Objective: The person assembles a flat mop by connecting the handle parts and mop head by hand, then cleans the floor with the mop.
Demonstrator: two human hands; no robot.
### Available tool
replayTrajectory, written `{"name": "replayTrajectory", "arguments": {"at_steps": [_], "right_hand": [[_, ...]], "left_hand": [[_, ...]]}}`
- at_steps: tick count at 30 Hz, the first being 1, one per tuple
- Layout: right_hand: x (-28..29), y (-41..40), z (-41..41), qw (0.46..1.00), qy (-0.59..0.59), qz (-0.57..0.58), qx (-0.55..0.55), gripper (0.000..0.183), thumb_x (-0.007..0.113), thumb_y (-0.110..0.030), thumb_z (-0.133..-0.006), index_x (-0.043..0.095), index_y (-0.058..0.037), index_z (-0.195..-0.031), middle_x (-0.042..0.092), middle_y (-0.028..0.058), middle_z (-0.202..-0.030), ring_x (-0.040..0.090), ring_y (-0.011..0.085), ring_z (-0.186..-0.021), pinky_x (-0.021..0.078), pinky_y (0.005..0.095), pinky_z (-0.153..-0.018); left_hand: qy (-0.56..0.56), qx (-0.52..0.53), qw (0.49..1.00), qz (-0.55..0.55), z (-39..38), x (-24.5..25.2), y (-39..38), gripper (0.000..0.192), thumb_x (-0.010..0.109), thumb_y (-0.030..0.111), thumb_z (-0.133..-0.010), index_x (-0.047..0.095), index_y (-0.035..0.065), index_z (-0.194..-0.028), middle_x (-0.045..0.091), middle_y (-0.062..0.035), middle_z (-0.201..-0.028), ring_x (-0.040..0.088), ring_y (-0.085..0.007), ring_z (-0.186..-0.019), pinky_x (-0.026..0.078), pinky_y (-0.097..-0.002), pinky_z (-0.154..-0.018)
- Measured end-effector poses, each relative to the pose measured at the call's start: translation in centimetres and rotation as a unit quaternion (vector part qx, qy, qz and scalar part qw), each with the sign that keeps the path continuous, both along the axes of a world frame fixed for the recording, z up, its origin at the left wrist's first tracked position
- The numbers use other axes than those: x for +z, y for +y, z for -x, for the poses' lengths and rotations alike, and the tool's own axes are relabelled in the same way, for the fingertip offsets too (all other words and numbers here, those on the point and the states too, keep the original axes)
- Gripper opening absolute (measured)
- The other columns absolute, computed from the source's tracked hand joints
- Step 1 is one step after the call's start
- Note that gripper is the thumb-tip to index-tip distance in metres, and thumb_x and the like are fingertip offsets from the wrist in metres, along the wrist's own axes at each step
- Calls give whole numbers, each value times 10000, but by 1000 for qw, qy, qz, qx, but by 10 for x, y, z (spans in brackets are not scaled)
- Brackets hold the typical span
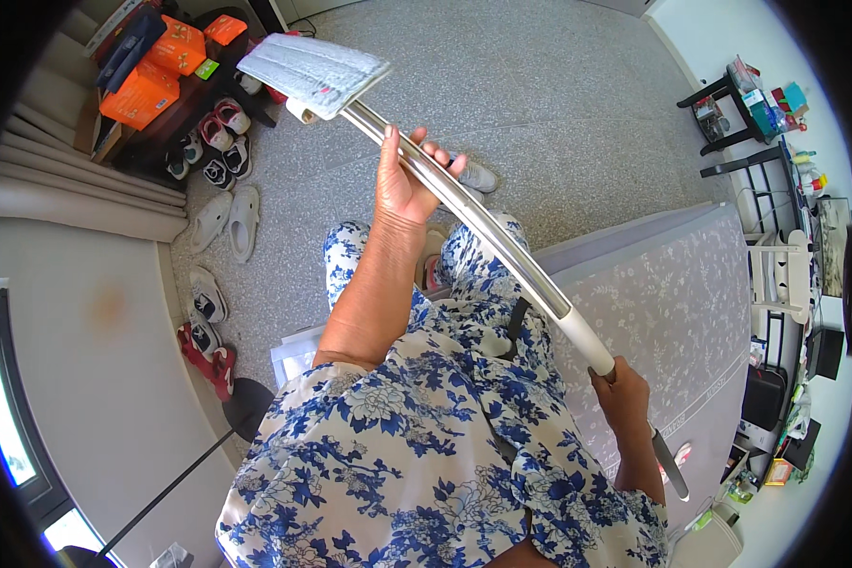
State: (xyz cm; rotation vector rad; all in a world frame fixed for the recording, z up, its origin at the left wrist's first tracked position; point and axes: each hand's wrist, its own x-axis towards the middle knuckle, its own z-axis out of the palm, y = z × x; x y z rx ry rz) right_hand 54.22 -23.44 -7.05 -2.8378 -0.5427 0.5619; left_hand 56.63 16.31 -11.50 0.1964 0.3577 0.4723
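Observation:
A flat mop with a metal pole (483, 224) runs slantwise across my body, its head raised at the upper left. The mop pad (316, 69) is pale grey-blue, ribbed and turned upward. My left hand (410, 186) cradles the pole a little below the head, thumb on one side and fingers around the other. Lower down, my right hand (623, 397) grips the pole's handle just past a white sleeve (587, 343). The handle's grey end (671, 465) sticks out beyond my right wrist.
A bed (653, 305) with a patterned grey cover is at my right. Several shoes (220, 153) line the left side below a dark table with orange boxes (140, 92). A thin dark pole with a round base (248, 410) stands lower left. Cluttered tables (745, 106) line the right wall.

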Motion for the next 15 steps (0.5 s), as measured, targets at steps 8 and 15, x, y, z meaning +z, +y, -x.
{"name": "replayTrajectory", "arguments": {"at_steps": [8, 15], "right_hand": [[-2, -2, 2, 1000, 4, 27, 14, 285, 653, -307, -795, 535, -48, -807, 609, 160, -685, 605, 353, -655, 464, 420, -590], [-9, 0, 15, 976, 209, -56, -20, 318, 671, -258, -791, 579, -17, -977, 630, 169, -762, 617, 305, -709, 464, 363, -642]], "left_hand": [[42, 3, 999, 16, 3, -14, 3, 340, 621, 421, -838, 477, 138, -720, 381, 46, -527, 381, -96, -488, 425, -296, -548], [15, -25, 999, -27, 6, -12, 5, 356, 594, 436, -851, 470, 135, -706, 386, 35, -531, 386, -106, -474, 426, -297, -504]]}}
